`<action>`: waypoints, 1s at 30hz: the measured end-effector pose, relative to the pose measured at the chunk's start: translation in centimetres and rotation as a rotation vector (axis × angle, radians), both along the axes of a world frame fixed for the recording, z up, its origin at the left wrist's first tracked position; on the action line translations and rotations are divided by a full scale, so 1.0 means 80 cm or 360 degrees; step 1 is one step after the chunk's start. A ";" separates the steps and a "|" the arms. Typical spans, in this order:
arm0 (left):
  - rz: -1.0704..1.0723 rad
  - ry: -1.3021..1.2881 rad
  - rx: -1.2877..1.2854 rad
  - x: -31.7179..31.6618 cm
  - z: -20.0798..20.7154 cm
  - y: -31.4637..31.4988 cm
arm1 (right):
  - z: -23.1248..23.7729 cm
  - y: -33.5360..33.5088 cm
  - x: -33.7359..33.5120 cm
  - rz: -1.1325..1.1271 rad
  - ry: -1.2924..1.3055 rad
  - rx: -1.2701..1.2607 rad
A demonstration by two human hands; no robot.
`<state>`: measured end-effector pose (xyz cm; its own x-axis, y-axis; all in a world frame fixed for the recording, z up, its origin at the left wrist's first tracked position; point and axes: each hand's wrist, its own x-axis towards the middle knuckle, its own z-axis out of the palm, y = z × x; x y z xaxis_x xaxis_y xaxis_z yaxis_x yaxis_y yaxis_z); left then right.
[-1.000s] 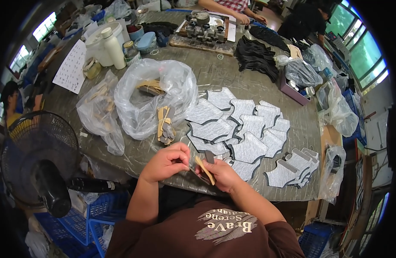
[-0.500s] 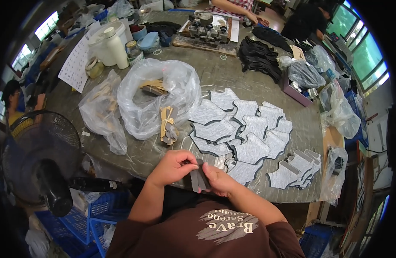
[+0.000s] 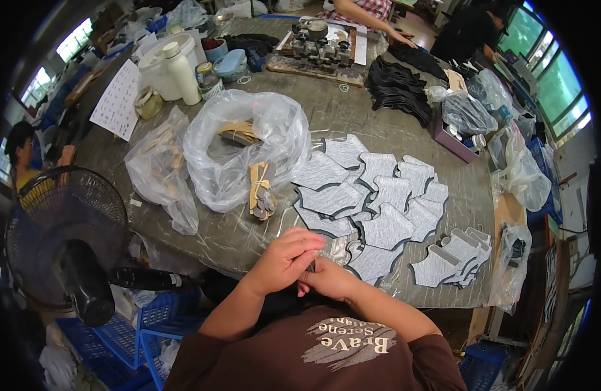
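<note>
Close to my body at the table's near edge, my hands meet. My left hand (image 3: 289,258) has its fingers stretched out over the top of my right hand (image 3: 332,279), seemingly touching it. My right hand is closed round the grey strips (image 3: 311,266), of which only a dark sliver shows between the hands. Just beyond lies a spread pile of light grey fabric pieces (image 3: 386,225) with curved, dark-edged cutouts. A smaller stack of similar pieces (image 3: 437,266) with grey strips on their upper edges sits to the right. A tied bundle of tan and grey strips (image 3: 262,192) lies beyond my left hand.
An open clear plastic bag (image 3: 206,166) stands left of the pile, beside a smaller bag (image 3: 158,169). Farther off are a white bottle (image 3: 182,75), a metal clamp device (image 3: 319,49), black pieces (image 3: 399,91) and a purple box (image 3: 454,144). A fan (image 3: 72,228) stands left.
My left hand has gone from pinching the grey strips to lying stretched over my right hand. The strips are now mostly hidden. Across the table, another person's arm has reached toward the black pieces.
</note>
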<state>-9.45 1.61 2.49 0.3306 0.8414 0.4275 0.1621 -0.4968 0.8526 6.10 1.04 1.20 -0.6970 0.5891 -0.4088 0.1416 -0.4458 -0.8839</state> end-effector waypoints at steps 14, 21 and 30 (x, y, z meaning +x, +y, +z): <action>0.1130 -0.0329 -0.0692 -0.101 -0.067 0.074 | 0.003 0.050 -0.018 -0.0413 -0.0218 0.1026; 0.0872 0.0217 -0.0300 -0.066 -0.047 0.078 | -0.016 0.118 -0.042 -0.0618 -0.0385 0.1455; 0.0676 0.0282 -0.0128 -0.063 -0.044 0.090 | 0.009 0.137 -0.039 -0.0286 -0.0678 0.2157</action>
